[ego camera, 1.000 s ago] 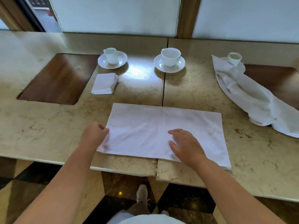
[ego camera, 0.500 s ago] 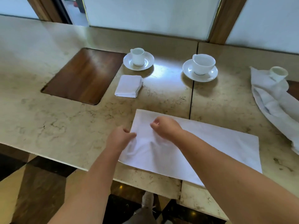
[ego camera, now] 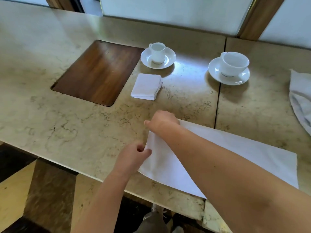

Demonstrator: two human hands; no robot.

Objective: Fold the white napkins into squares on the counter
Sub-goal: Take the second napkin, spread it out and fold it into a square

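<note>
Wooden inset panel (ego camera: 97, 73) sits far left in the marble table (ego camera: 50, 125). Next comes a folded napkin (ego camera: 146, 86) below a small cup (ego camera: 157, 52). Left hand (ego camera: 133, 157) pinches the near left corner of the half-folded napkin (ego camera: 235, 158) lying along the table's front edge; right hand (ego camera: 162, 122) is curled on the far corner. Big teacup (ego camera: 234, 63), then a crumpled cloth (ego camera: 301, 98).

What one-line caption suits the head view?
Both hands, left and right, pinch the left end of a half-folded white napkin on the marble counter.
</note>
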